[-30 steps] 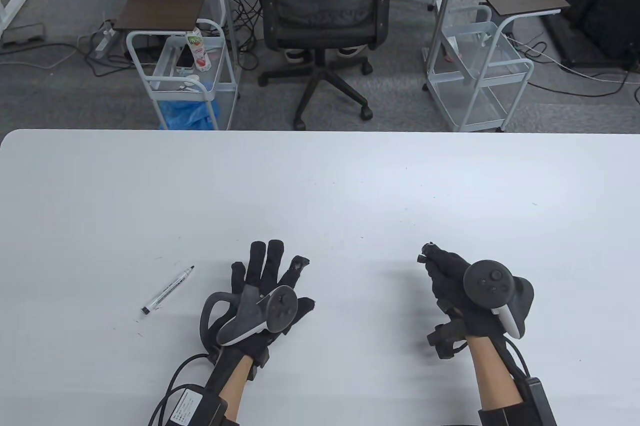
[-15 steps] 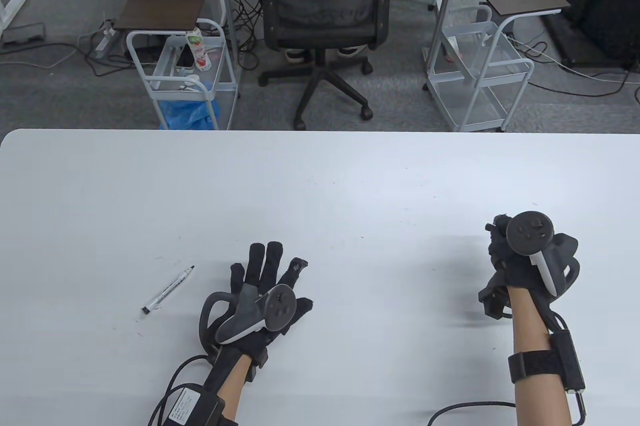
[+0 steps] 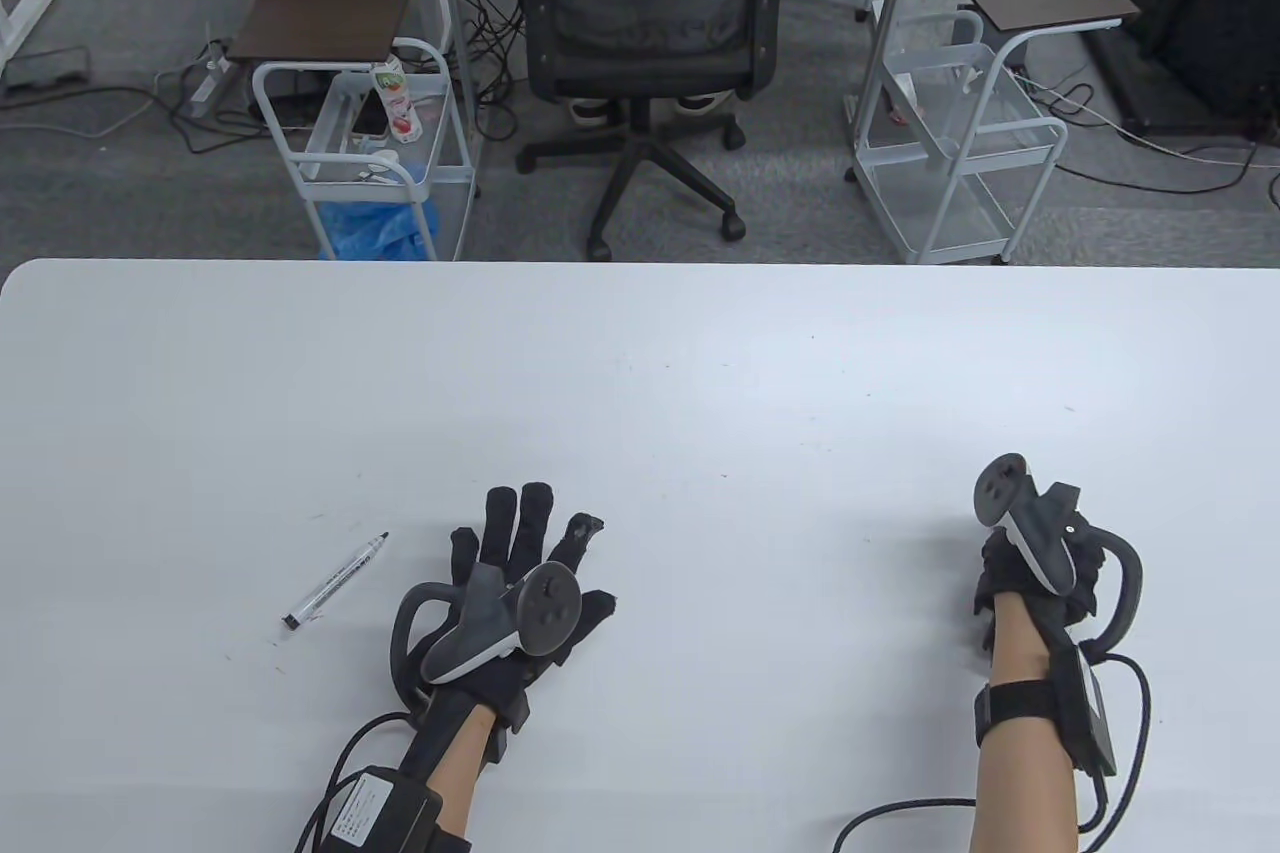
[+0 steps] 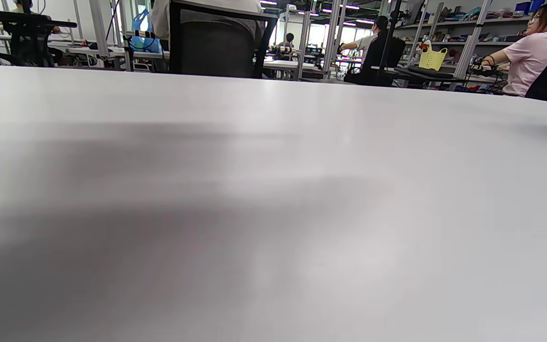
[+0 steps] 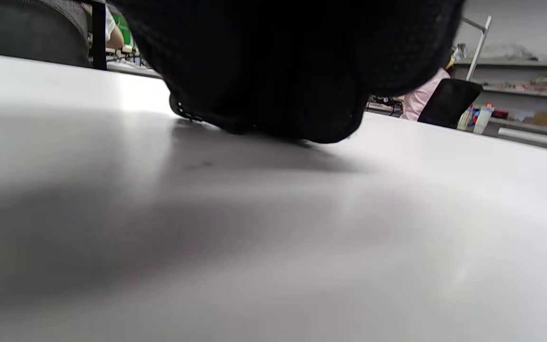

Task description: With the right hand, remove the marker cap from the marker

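Observation:
A white marker (image 3: 335,581) with a black tip lies slanted on the white table (image 3: 700,373), left of my left hand. No cap shows on its tip. My left hand (image 3: 530,533) rests flat on the table, fingers spread, holding nothing. My right hand (image 3: 1000,578) is curled and rests on the table at the far right, its fingers hidden under the tracker (image 3: 1035,533). In the right wrist view the glove (image 5: 283,71) is a dark mass touching the table. I cannot see the marker cap in any view.
Beyond the table's far edge stand a black office chair (image 3: 640,13) and two white wire carts (image 3: 370,153) (image 3: 960,143). Cables trail from both wrists over the table's near edge (image 3: 900,818).
My right hand, which held a small black piece at its fingertips, moved right, then came down to rest curled on the table. My left hand shifted slightly. The marker has not moved.

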`<state>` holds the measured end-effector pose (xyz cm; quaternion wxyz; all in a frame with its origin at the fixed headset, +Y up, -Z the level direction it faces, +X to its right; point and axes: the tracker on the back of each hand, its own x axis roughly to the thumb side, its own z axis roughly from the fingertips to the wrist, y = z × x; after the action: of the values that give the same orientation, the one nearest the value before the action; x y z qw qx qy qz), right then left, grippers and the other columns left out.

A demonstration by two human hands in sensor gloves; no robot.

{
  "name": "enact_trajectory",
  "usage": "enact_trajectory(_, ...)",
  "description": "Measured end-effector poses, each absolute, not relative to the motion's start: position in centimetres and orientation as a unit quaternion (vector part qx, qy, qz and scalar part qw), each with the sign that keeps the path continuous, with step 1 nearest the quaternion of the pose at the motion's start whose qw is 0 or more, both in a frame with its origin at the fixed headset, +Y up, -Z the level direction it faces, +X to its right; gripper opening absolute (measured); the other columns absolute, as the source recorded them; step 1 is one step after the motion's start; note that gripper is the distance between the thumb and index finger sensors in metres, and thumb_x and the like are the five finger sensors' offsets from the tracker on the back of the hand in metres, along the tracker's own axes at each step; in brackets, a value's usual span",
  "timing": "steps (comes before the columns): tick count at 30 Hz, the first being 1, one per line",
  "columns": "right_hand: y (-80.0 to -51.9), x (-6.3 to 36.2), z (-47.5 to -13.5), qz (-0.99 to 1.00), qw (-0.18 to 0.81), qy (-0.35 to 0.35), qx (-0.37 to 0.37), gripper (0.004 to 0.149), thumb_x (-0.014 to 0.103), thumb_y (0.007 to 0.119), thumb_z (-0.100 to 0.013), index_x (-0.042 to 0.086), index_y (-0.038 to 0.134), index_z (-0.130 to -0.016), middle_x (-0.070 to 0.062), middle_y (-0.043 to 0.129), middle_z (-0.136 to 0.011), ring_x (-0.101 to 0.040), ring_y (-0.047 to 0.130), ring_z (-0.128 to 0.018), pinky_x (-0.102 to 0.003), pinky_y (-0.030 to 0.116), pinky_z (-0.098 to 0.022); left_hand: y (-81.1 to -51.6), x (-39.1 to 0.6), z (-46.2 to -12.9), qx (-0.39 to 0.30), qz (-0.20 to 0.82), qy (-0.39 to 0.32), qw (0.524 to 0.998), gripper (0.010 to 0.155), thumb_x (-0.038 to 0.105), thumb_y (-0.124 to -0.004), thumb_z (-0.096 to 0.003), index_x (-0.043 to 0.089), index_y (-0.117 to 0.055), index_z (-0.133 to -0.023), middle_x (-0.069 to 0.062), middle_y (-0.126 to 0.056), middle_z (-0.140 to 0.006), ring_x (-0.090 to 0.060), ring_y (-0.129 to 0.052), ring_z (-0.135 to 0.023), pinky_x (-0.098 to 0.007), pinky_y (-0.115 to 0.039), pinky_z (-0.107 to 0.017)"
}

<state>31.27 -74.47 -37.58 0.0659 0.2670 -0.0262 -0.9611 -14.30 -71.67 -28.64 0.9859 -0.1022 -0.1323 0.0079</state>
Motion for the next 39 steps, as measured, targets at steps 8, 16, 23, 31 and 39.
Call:
enact_trajectory(8,-71.0,30.8,-37.4,-0.965,0.051,-0.039,0.253,0.057,0.037,0.076,-0.055,0.010,0.073,-0.105,-0.020,0.076,-0.105,-0.038,0.079,-0.087,-0.050,0.072,-0.060,-71.8,-14.8,-28.8,-0.108,0.019,-0.131,0.985,0.085,0.072,-0.042,-0.0482,0.038,-0.018,-0.122,-0.010,0.001,-0.128,-0.041,-0.003,-0.117,-0.066,-0.023,-0.087)
enact_trajectory(16,-61.8,27.3,-34.1,-0.988,-0.063,0.092,0.103,0.065,0.037,0.073,-0.058,0.014,0.054,-0.116,-0.025,0.045,-0.123,-0.046,0.052,-0.107,-0.060,0.054,-0.075,-71.7,-14.8,-28.6,-0.088,-0.013,-0.113,0.990,0.086,0.074,-0.042,-0.0472,0.037,-0.022,-0.123,-0.011,-0.006,-0.130,-0.042,-0.011,-0.120,-0.068,-0.025,-0.086)
enact_trajectory(23,-58.9,22.2,-28.2,-0.972,-0.079,0.196,-0.099,0.070,0.043,0.067,-0.059,0.024,0.040,-0.120,-0.019,0.023,-0.128,-0.043,0.020,-0.114,-0.064,0.022,-0.080,-71.4,-14.7,-28.4,-0.078,-0.007,-0.116,0.990,0.087,0.074,-0.042,-0.0469,0.038,-0.022,-0.123,-0.010,-0.007,-0.131,-0.041,-0.011,-0.120,-0.067,-0.025,-0.086)
enact_trajectory(31,-64.5,19.4,-26.2,-0.972,-0.042,0.167,-0.159,0.070,0.049,0.059,-0.060,0.025,0.037,-0.121,-0.018,0.018,-0.129,-0.044,0.011,-0.112,-0.065,0.012,-0.076,-71.0,-14.2,-28.0,-0.070,0.000,-0.129,0.989,0.088,0.075,-0.040,-0.0460,0.038,-0.022,-0.123,-0.010,-0.007,-0.131,-0.041,-0.010,-0.121,-0.068,-0.023,-0.086)
enact_trajectory(39,-71.9,18.9,-28.1,-0.986,0.007,-0.018,-0.163,0.071,0.053,0.050,-0.060,0.028,0.024,-0.121,-0.017,0.008,-0.128,-0.043,0.002,-0.111,-0.065,0.005,-0.073,-70.8,-13.1,-27.0,-0.065,-0.004,-0.143,0.988,0.088,0.076,-0.039,-0.0463,0.037,-0.023,-0.124,-0.011,-0.008,-0.131,-0.042,-0.011,-0.120,-0.068,-0.022,-0.086)
